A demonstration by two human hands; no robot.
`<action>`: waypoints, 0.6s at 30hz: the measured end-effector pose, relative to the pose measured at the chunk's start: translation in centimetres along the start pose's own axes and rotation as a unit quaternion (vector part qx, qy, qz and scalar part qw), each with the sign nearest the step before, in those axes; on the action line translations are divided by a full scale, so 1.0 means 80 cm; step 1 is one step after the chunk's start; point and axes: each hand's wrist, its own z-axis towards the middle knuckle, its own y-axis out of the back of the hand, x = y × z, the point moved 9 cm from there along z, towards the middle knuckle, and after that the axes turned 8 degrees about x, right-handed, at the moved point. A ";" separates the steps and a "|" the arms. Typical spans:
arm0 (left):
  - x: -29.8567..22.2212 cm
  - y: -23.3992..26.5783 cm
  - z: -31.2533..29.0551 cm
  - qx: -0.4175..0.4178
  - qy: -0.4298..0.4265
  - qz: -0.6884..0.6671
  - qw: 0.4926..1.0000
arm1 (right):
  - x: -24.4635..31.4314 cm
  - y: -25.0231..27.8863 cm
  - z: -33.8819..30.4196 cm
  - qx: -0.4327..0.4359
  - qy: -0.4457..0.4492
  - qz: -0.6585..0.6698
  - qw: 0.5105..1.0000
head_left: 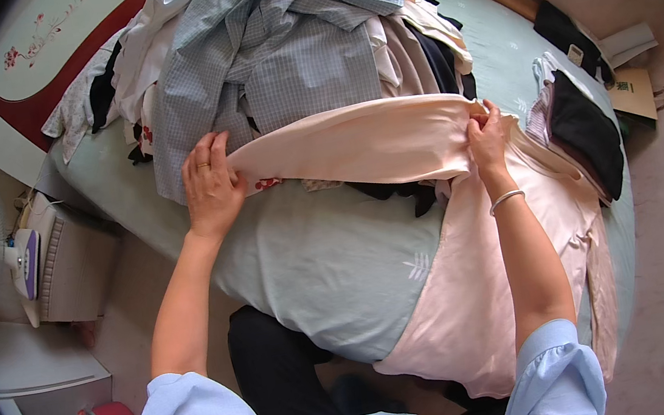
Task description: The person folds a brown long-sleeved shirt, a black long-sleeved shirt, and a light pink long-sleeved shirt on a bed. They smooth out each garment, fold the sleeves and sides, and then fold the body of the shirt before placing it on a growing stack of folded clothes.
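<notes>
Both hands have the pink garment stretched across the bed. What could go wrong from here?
The pink garment lies against the laundry pile right behind it; a pull by the left hand or right hand might drag loose clothes along. Its lower part hangs over the bed edge and may slip toward the floor. The folded stack sits close to the right hand and could get knocked.

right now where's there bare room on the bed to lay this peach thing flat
The widest bare patch is the pale green sheet in front of the person, bordered by the left hand, the peach garment and the bed's near edge. The far side is crowded by the heaped clothes pile; the folded stack fills the right edge.
</notes>
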 end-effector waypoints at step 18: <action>-0.018 0.036 0.001 0.023 -0.132 -0.242 0.961 | 0.106 -0.003 -0.018 -0.044 0.156 -0.032 0.986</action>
